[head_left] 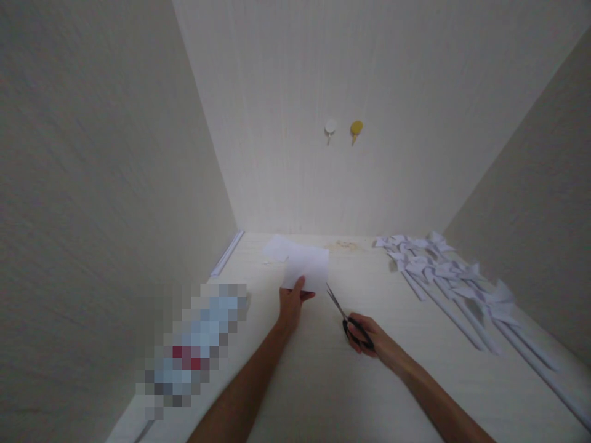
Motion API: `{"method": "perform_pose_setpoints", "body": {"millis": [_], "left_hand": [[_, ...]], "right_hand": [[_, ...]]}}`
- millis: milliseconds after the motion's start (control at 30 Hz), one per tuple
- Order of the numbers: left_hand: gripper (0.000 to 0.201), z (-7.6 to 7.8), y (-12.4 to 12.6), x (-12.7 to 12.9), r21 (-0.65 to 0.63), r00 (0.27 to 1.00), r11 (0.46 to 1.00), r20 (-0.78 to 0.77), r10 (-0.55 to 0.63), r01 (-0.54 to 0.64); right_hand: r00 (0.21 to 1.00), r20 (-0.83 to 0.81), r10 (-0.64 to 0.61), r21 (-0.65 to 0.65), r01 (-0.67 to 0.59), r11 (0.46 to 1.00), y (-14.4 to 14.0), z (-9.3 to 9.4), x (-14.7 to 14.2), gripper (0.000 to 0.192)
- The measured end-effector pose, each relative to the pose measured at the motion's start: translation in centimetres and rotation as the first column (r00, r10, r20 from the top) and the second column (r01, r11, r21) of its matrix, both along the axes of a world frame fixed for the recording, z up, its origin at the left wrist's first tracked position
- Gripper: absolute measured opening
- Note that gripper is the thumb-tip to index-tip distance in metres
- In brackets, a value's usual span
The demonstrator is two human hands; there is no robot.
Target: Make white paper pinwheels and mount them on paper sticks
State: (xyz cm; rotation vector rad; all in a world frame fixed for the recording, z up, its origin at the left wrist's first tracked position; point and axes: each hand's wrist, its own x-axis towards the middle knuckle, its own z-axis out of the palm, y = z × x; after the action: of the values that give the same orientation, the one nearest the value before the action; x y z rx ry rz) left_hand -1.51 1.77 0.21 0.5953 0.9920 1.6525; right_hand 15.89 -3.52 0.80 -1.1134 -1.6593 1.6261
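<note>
My left hand (292, 301) grips a white sheet of paper (308, 264) by its near edge, thumb on top and fingers underneath. Black-handled scissors (340, 306) are in my right hand (365, 335), with the fingers through the handle loops. Their tips point up and left, close to the sheet's lower right corner, and the blades look nearly closed. Another piece of white paper (276, 248) lies on the table just behind the held sheet, partly covered by it.
Several rolled paper sticks with paper pinwheel-like tops (431, 271) lie along the right side. A rolled paper tube (227, 253) rests at the far left, and a blurred-out object (203, 338) is nearer. White and yellow hooks (356, 128) hang on the back wall; walls enclose both sides.
</note>
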Motion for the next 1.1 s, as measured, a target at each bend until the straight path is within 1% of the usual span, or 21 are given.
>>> {"method": "perform_pose_setpoints", "body": {"millis": [167, 300, 433, 533, 600, 700, 833, 933, 1100], "left_hand": [[0.023, 0.29, -0.11, 0.10, -0.004, 1.000, 1.000, 0.004, -0.021, 0.021], [0.020, 0.29, -0.10, 0.15, -0.018, 1.000, 1.000, 0.004, -0.024, 0.024], [0.022, 0.17, -0.07, 0.07, -0.007, 1.000, 1.000, 0.020, -0.015, 0.015], [0.023, 0.13, -0.06, -0.02, -0.005, 1.000, 1.000, 0.030, -0.007, 0.007], [0.024, 0.14, -0.05, -0.04, -0.005, 0.999, 1.000, 0.036, -0.007, 0.007], [0.026, 0.17, -0.04, -0.02, -0.011, 0.999, 1.000, 0.037, 0.002, -0.001], [0.024, 0.14, -0.04, 0.06, -0.007, 1.000, 1.000, 0.014, -0.006, 0.007], [0.025, 0.09, -0.04, 0.11, -0.002, 1.000, 1.000, 0.011, -0.022, 0.022], [0.023, 0.17, -0.12, 0.20, 0.004, 0.999, 0.999, 0.011, -0.036, 0.036]], "right_hand": [[0.999, 0.034, -0.003, 0.030, 0.002, 1.000, 0.14, -0.47, -0.12, 0.041], [0.999, 0.038, -0.006, 0.031, 0.005, 1.000, 0.06, -0.17, -0.20, 0.042], [0.999, -0.026, -0.046, -0.039, 0.045, 0.998, 0.06, 0.04, 0.06, 0.042], [0.988, -0.108, -0.110, -0.126, 0.096, 0.987, 0.18, -0.28, 0.47, 0.040], [0.982, -0.134, -0.131, -0.155, 0.110, 0.982, 0.21, -0.44, 0.63, 0.039], [0.987, -0.130, -0.098, -0.114, 0.083, 0.990, 0.14, -0.28, 0.56, 0.039], [0.999, -0.034, -0.036, -0.044, 0.034, 0.998, 0.04, 0.09, 0.10, 0.041], [1.000, 0.019, 0.004, 0.004, -0.004, 1.000, 0.06, -0.08, -0.11, 0.042], [0.999, 0.025, 0.020, 0.056, -0.022, 0.998, 0.12, -0.58, -0.05, 0.039]]}}
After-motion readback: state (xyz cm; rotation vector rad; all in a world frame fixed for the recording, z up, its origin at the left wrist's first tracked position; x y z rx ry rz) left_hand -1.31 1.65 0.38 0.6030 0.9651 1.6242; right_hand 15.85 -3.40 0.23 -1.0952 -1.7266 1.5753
